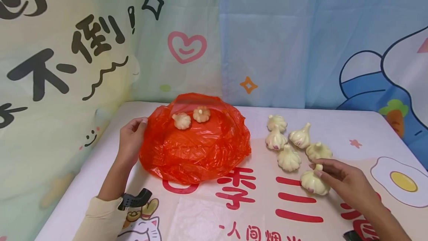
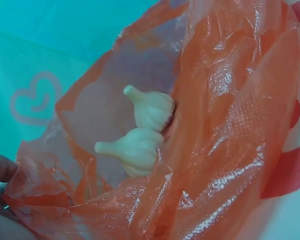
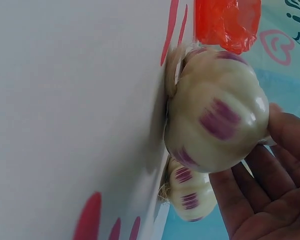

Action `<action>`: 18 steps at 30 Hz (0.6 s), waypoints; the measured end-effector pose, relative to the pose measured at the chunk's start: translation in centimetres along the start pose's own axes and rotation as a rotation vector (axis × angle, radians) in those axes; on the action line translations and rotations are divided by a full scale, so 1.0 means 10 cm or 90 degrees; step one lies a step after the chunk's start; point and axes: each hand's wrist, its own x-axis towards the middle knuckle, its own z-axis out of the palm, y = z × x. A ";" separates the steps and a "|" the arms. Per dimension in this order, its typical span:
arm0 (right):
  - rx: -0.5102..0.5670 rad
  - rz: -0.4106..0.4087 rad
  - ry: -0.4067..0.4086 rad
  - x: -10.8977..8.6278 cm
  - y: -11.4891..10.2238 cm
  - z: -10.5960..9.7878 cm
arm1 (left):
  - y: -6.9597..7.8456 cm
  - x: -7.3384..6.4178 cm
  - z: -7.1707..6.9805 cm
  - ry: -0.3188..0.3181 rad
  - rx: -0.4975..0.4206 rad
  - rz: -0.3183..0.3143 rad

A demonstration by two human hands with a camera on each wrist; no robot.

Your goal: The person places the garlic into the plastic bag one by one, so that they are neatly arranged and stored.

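Right wrist view alone shows the purple patch (image 3: 220, 120) on the garlic bulb (image 3: 217, 112) my right fingers (image 3: 267, 175) pinch. Left fingers (image 1: 136, 122) pinch red bag (image 1: 200, 163); printed tabletop (image 1: 337, 129) beneath, cartoon backdrop (image 1: 267, 47) beyond.

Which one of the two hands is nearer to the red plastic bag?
The left hand: it holds the red plastic bag by its left edge. The right hand is apart from it, off to its right, gripping a garlic bulb.

Pale blue cloth backdrop (image 1: 264, 47), pink heart (image 1: 186, 51); yellowish left panel (image 1: 60, 125), black lettering (image 1: 38, 81); white table (image 1: 344, 125), red characters (image 1: 297, 198), fried-egg print (image 1: 402, 181).
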 end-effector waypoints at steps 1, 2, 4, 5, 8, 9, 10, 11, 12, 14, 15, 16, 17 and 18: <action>-0.004 -0.004 0.006 0.00 0.00 0.00 | 0.00 0.00 0.01 0.000 -0.002 0.002; -0.007 -0.006 0.011 0.00 -0.01 0.00 | 0.01 0.01 0.01 0.000 -0.002 0.003; -0.001 -0.015 0.010 -0.01 -0.03 0.00 | 0.01 0.01 0.02 -0.002 0.000 0.006; 0.003 -0.021 0.007 -0.01 -0.06 -0.01 | 0.02 0.01 0.02 -0.003 0.001 0.007; 0.022 -0.042 -0.004 0.00 -0.16 -0.03 | 0.02 0.01 0.02 -0.005 0.004 0.006; 0.029 -0.051 -0.007 0.01 -0.20 -0.03 | 0.01 0.01 0.02 -0.007 0.004 0.006; 0.034 -0.064 -0.006 0.02 -0.24 -0.02 | 0.01 0.01 0.03 -0.007 0.003 0.006; 0.041 -0.073 -0.003 0.03 -0.28 -0.02 | 0.01 0.01 0.03 -0.008 0.000 0.007; 0.049 -0.083 -0.001 0.04 -0.31 -0.01 | 0.01 0.00 0.03 -0.009 -0.002 0.007; 0.064 -0.106 0.006 0.07 -0.39 0.02 | 0.02 0.00 0.03 -0.011 -0.005 0.007; 0.074 -0.121 0.011 0.09 -0.43 0.04 | 0.02 -0.01 0.04 -0.010 -0.006 0.006; 0.084 -0.137 0.013 0.11 -0.47 0.06 | 0.02 -0.01 0.04 -0.010 -0.009 0.003; 0.092 -0.153 0.018 0.14 -0.51 0.07 | 0.02 -0.02 0.04 -0.009 -0.009 0.000; 0.097 -0.170 0.021 0.17 -0.55 0.08 | 0.02 -0.02 0.05 -0.009 -0.007 -0.002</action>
